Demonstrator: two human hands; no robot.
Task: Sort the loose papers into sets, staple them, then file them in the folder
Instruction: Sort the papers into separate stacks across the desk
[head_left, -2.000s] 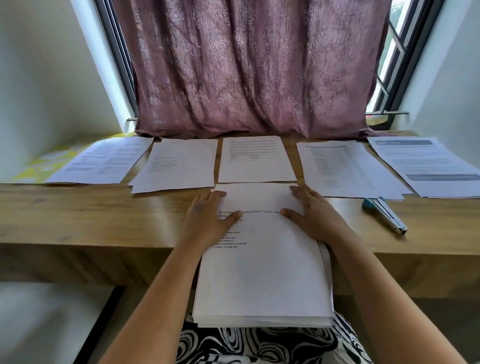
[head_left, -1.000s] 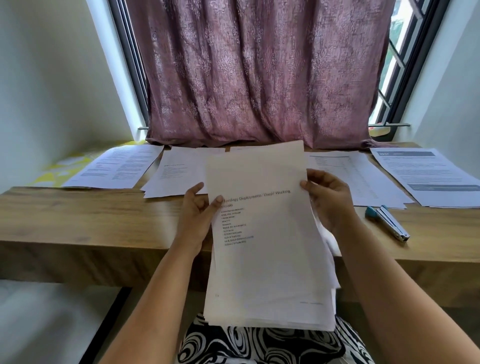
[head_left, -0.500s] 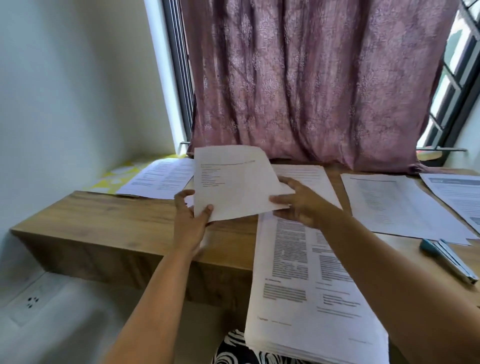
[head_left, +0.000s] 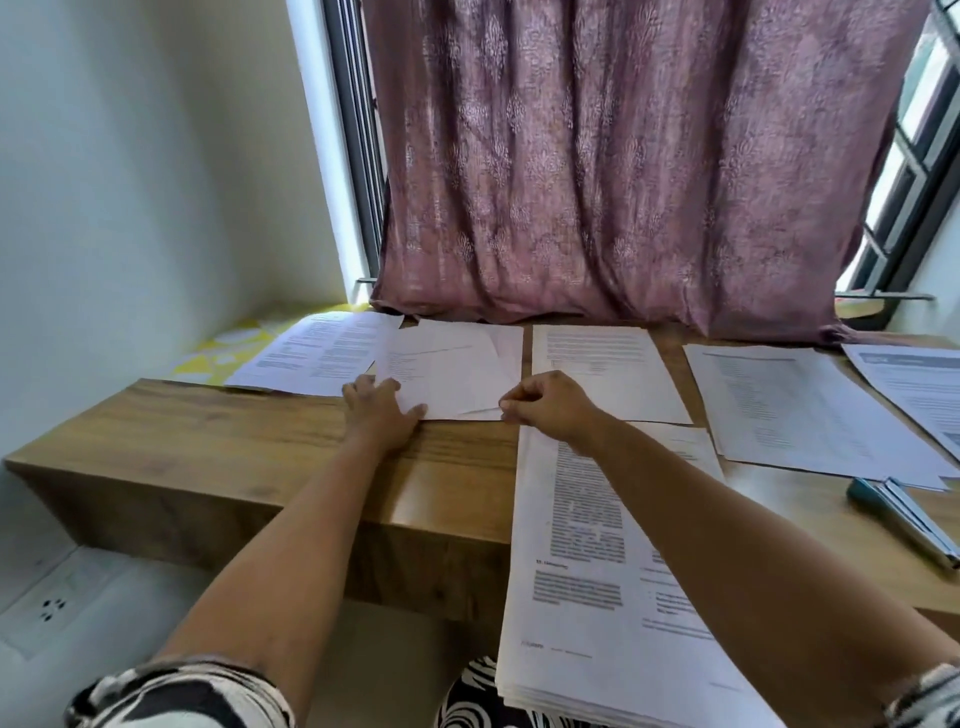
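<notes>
Nearest, a thick stack of printed papers (head_left: 587, 597) lies on the person's lap and overhangs the near edge of the wooden counter (head_left: 234, 441). A stapler (head_left: 901, 517) rests on the counter to the right. Farther in, the left hand (head_left: 379, 410) lies flat, its grip wide, fingers pressing the near left corner of a loose pile of sheets (head_left: 452, 369). The right hand (head_left: 550, 405) has a narrow grip, thumb and fingers pinching that pile's near right corner. Beyond, four more paper sets lie in a row: one far left (head_left: 322, 353), one behind the right hand (head_left: 602, 358), two at the right (head_left: 789, 410) (head_left: 919, 384). A mauve curtain (head_left: 623, 166) hangs behind.
</notes>
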